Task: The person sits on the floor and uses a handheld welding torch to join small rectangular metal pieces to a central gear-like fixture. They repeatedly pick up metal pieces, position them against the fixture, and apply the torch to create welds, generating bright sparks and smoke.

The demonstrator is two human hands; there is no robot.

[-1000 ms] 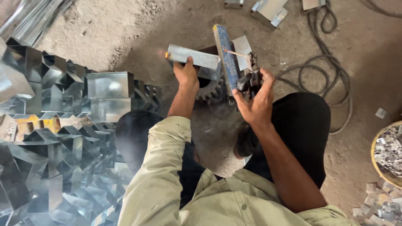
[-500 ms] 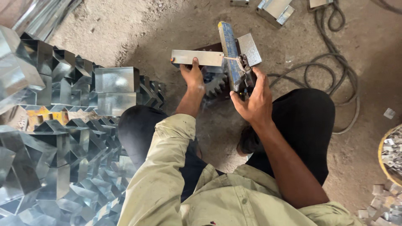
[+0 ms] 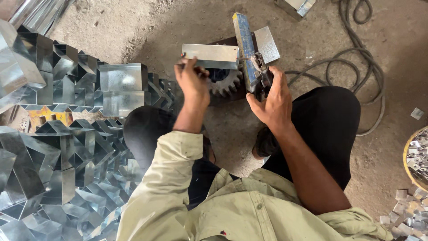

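On your far left a pile of folded sheet-metal boxes (image 3: 58, 147) covers the floor (image 3: 133, 27), and one open box (image 3: 122, 89) sits at the pile's edge, near your left knee.

Your left hand (image 3: 192, 82) reaches forward past that knee. Its fingers (image 3: 187, 67) are curled and pressed against the near edge of a flat metal strip (image 3: 209, 56), which lies crosswise just beyond the fingertips; the thumb side sits at the strip's left end. Whether the fingers pinch the strip or only press on it, you cannot tell from this view. The strip's right end runs up against the blue bar (image 3: 245, 42) of the tool.

Below the strip, between your two hands, a dark toothed gear (image 3: 225, 82) shows, just beside your left hand's knuckles.

Your right hand (image 3: 272, 100) is closed around the tool's dark handle (image 3: 263, 76), fingers wrapped over it and thumb along the left side. The blue bar runs away from that hand, up the picture. A small square plate (image 3: 267, 43) lies tilted just right of the bar, touching it.

Further right, a grey cable (image 3: 356, 53) loops across the floor beyond your right knee. At the far right edge a round basin (image 3: 417, 158) holds small metal cut-offs, with more scraps (image 3: 408, 209) scattered on the floor below it.
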